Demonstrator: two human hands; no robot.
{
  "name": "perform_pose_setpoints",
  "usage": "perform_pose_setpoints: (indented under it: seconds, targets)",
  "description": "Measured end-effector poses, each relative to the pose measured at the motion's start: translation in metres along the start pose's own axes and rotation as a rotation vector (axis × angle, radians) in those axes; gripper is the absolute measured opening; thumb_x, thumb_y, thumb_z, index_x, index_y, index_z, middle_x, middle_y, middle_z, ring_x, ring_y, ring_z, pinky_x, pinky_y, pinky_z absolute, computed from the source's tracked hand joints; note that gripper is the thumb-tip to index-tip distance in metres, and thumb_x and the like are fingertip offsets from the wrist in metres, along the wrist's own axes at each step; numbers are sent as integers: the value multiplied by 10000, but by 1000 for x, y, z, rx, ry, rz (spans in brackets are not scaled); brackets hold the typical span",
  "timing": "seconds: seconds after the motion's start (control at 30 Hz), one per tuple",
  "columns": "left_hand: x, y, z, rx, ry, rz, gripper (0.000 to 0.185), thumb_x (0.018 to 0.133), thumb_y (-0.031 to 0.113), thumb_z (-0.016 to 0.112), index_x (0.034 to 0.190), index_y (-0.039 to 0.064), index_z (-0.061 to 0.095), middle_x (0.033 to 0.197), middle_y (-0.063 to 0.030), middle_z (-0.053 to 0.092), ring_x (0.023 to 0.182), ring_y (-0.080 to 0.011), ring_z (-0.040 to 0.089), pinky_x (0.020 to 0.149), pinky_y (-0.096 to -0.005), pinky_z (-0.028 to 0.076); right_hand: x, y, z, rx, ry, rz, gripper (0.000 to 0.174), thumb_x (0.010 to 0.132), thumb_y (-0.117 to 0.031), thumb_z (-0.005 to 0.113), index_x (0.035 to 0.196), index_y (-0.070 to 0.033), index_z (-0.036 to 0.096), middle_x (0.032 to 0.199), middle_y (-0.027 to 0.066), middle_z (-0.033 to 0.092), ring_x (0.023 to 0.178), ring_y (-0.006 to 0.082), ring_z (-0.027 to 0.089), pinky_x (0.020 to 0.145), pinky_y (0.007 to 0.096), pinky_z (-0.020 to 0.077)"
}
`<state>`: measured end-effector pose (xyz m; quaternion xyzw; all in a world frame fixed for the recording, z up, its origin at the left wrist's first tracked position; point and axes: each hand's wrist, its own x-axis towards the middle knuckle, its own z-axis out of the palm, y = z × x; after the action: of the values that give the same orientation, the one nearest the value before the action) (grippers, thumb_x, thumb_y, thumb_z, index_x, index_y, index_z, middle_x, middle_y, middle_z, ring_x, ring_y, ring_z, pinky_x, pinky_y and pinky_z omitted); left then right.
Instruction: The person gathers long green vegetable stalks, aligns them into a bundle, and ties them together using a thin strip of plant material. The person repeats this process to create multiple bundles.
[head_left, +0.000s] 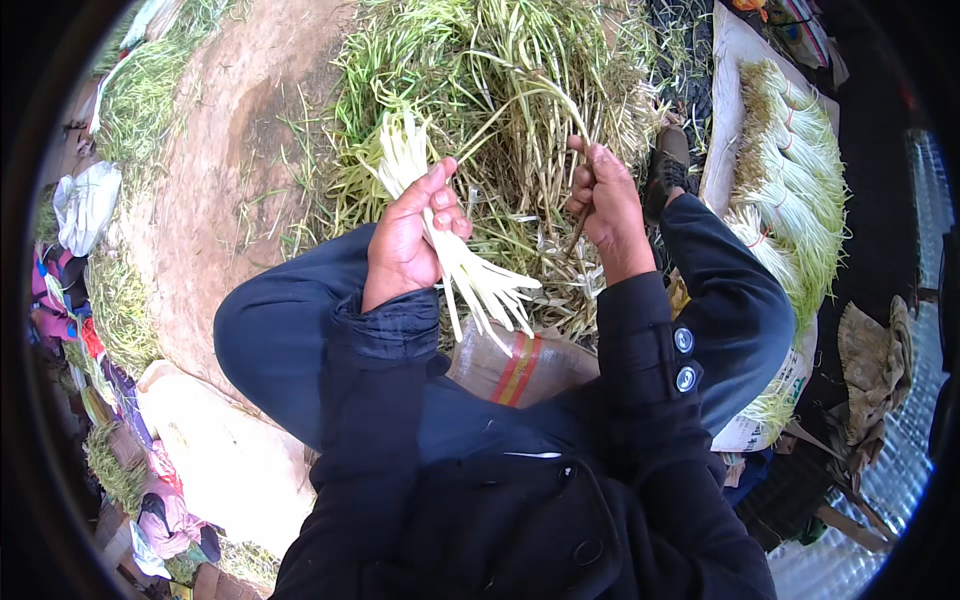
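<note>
My left hand (420, 225) is closed around a bunch of pale, peeled vegetable stalks (484, 274), whose white ends fan out toward my lap. My right hand (604, 199) pinches a single long stalk (559, 90) with a brown, withered end below the fingers. That stalk arches up and over to the left, and a thin part of it comes down by my left fingertips; whether they grip it I cannot tell. Beneath and beyond both hands lies a big tangled heap of unpeeled green and yellowish stalks (510, 150).
On my right, tied bundles of pale stalks (787, 180) lie in a row on a white sheet (724, 120). A woven sack (540, 371) lies between my legs. Left of the heap is bare brown ground (217, 180), with a white plastic bag (86, 206) and a person in pink (169, 517) farther left.
</note>
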<state>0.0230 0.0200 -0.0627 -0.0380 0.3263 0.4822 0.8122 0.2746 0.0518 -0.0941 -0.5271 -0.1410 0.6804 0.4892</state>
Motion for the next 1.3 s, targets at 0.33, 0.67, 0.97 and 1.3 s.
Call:
perform_pose_setpoints:
  seconds: [0.33, 0.67, 0.97, 1.3]
  targets:
    - [10, -22, -12, 470, 219, 193, 212, 878, 160, 774, 1032, 51, 678, 798, -44, 680, 530, -97, 533, 485, -294, 472, -85, 10, -1, -313, -17, -19, 170, 986, -84, 558, 1096, -49, 684, 718, -11, 591, 535, 69, 498, 474, 222, 391]
    - [13, -40, -32, 653, 251, 128, 258, 849, 135, 764, 1062, 5, 698, 837, -90, 708, 556, -122, 586, 474, -279, 478, -105, 99, 12, -300, -245, 32, 204, 930, 14, 574, 1115, -20, 653, 763, 1, 607, 548, 73, 507, 508, 232, 425]
    - [16, -43, -31, 735, 238, 176, 219, 819, 91, 776, 997, -1, 689, 792, -66, 664, 501, -105, 549, 437, -241, 462, -99, 107, 7, -549, -272, -33, 192, 902, -8, 644, 1092, -34, 652, 770, -9, 602, 594, 75, 543, 555, 237, 468]
    - [18, -46, -26, 767, 210, 286, 145, 784, 47, 709, 907, -30, 700, 749, -68, 667, 478, -124, 545, 419, -273, 430, -64, 78, 3, -346, -276, 157, 212, 1006, -256, 646, 1076, -56, 635, 803, 21, 635, 648, 103, 596, 574, 252, 500]
